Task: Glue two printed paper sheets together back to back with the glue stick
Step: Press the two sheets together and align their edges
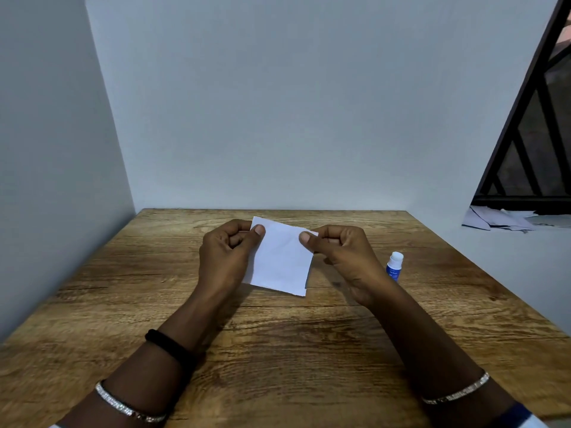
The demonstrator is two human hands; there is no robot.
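Pinching small white square paper sheet (279,261) at top corners, thumb against curled fingers, left hand (224,257) and right hand (343,257), just above brown wood-grain tabletop (278,350). Probably light, floppy, crease-prone: grip edges, hold taut. Blue-and-white glue stick (394,267) upright just right of right-hand fingers; plain grey walls (278,103).

Both forearms reach forward, converging slightly, hands raised side by side. The left hand (225,251) pinches the upper left corner of the paper (281,264) between thumb and curled fingers. The right hand (336,251) pinches the upper right corner likewise.
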